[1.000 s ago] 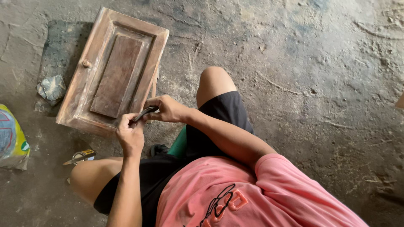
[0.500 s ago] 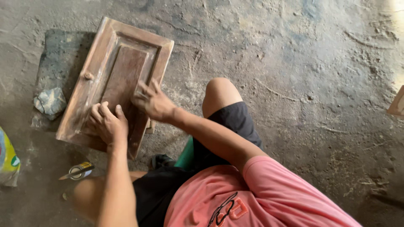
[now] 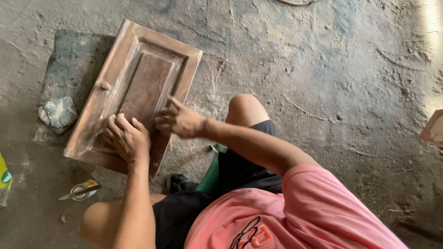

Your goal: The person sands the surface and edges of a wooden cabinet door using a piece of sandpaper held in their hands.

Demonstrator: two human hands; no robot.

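A brown wooden cabinet door [image 3: 138, 87] with a raised middle panel and a small round knob lies flat on the ground, dusty and pale along its left rail. My left hand [image 3: 126, 138] presses palm down on the door's near end, fingers together. My right hand [image 3: 180, 121] hovers at the inner edge of the door's right rail, its fingers pinched on a small dark piece that I cannot make out. My bare knees show on either side below.
A dark slab [image 3: 74, 55] lies under the door's left side, with a grey stone chunk [image 3: 57, 113] on it. A small tin with a stick [image 3: 83, 190] sits near my left knee. A yellow-green package [image 3: 3, 180] is at the left edge, a wooden piece [image 3: 434, 129] at the right edge.
Both hands moved from the door's near edge up onto it. The left hand now lies flat on the door; the right hand has shifted to the right rail.
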